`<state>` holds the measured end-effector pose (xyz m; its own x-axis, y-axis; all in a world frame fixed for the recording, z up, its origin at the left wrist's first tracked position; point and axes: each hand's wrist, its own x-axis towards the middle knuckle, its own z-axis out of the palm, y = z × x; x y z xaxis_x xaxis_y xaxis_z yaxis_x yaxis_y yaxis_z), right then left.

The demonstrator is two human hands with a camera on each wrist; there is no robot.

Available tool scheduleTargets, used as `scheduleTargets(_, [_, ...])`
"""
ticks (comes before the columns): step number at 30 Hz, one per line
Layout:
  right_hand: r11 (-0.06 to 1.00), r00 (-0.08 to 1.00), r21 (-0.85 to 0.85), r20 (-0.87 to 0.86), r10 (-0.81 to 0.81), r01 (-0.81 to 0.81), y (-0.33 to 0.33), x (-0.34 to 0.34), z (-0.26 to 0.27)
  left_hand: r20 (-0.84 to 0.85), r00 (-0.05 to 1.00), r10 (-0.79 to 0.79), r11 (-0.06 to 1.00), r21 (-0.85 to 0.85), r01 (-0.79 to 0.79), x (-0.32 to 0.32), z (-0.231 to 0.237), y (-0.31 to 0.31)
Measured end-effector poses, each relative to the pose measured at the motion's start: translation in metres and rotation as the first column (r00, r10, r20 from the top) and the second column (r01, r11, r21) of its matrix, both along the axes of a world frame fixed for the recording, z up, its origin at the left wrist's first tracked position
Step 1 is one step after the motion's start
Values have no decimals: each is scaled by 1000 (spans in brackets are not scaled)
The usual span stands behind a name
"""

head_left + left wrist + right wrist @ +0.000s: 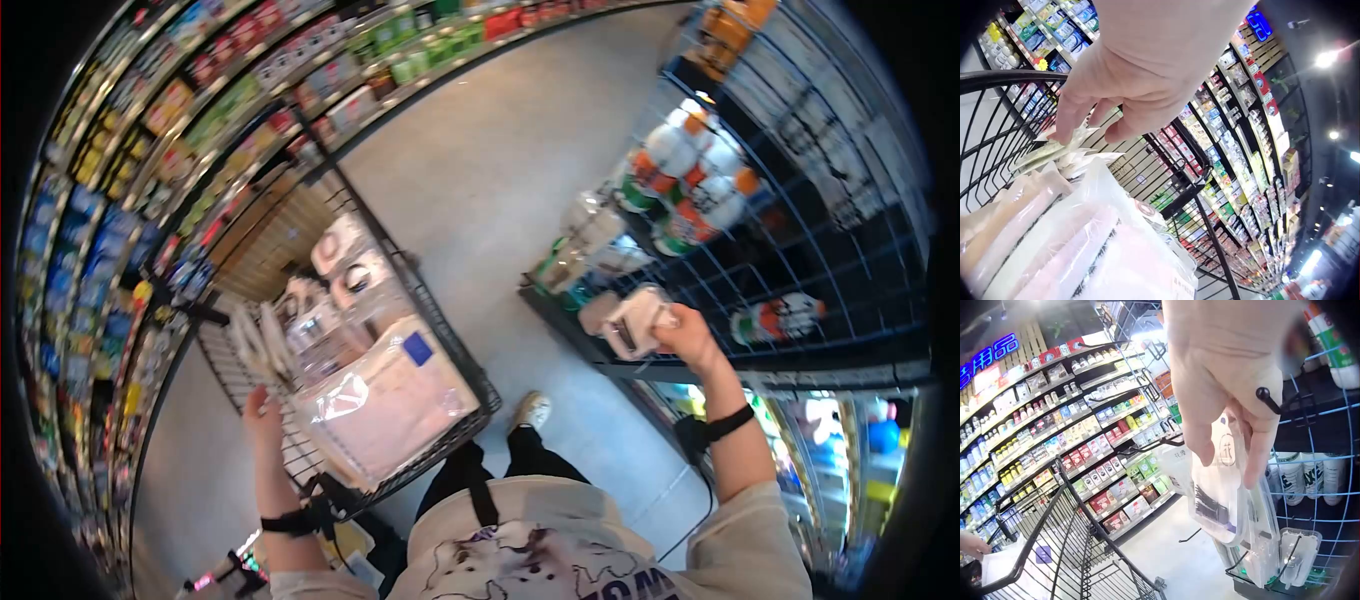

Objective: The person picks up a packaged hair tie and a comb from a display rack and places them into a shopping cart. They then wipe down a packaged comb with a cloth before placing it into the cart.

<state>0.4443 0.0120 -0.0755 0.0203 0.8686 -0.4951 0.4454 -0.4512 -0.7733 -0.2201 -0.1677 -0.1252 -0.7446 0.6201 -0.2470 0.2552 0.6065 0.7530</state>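
Observation:
My right hand [690, 340] pinches a clear plastic package [1216, 500] between thumb and fingers. Inside it lies a small dark item like bristles, and a round printed mark shows near its top. Other clear packages [1300, 556] hang on the rack hooks right beside and below it. On the other side, my left hand [263, 420] is over the near left side of the shopping cart [470, 400], its fingers loosely bent. In the left wrist view, its fingertips are right by thin pale packets [1079, 150] standing in the cart.
A large clear-wrapped pink pack [390, 410] fills the cart's near end. The blue wire rack [800, 250] holds white bottles [710, 195] with orange caps. Black hooks [1266, 394] stick out around my right hand. Stocked shelves [90, 230] curve along the left, beyond the grey floor [470, 170].

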Motion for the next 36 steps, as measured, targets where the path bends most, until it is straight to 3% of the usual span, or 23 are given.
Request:
scheduleTargets(5, [995,985,-98,-171,-12,-5,-7,-8,25,23,993,-119,984,136,115,55,46,28])
scheduleTargets(9, [990,981,-138,-193,-18,-9,-7,-4,34,123,955,-271,942,237,236,84,64,47])
scheduleTargets(11, [981,978,-167,-198,68,-102,-7,0,36,144,940,-308,926,274,261,102,67,55])
scheduleTargets(13, [973,974,-185,-202,98,-136,-9,3,34,19,882,-471,826,361,433,132,77,65])
scheduleTargets(15, [965,975,-183,-159,157,-185,-12,3,33,-9,855,-518,806,331,491,165,92,71])
scheduleTargets(17, [967,976,-179,-159,151,-179,-14,3,35,-13,735,-678,688,339,641,197,104,78])
scheduleTargets(18, [966,972,-176,-174,159,-189,-15,2,40,-14,734,-679,687,338,643,211,105,81])
scheduleTargets(20, [965,968,-173,-190,165,-198,-14,0,48,-4,612,-791,579,317,751,236,104,86])
scheduleTargets(21, [958,963,-184,-192,186,-222,-14,1,51,-4,611,-792,578,317,752,248,104,89])
scheduleTargets(23, [950,959,-198,-196,203,-242,-13,2,54,19,472,-881,456,299,839,273,103,93])
scheduleTargets(24, [939,952,-226,-223,209,-259,-13,3,54,22,470,-883,454,297,840,284,98,95])
scheduleTargets(26, [927,944,-255,-252,213,-277,-13,3,56,163,344,-925,379,315,870,305,86,99])
scheduleTargets(27, [918,938,-267,-266,221,-292,-13,2,57,165,342,-925,378,314,871,314,83,101])
scheduleTargets(29, [909,932,-279,-282,229,-308,-14,1,59,239,226,-945,283,242,928,333,79,106])
scheduleTargets(36, [873,865,-284,-436,250,-396,-23,-3,66,525,165,-835,416,406,813,384,49,113])
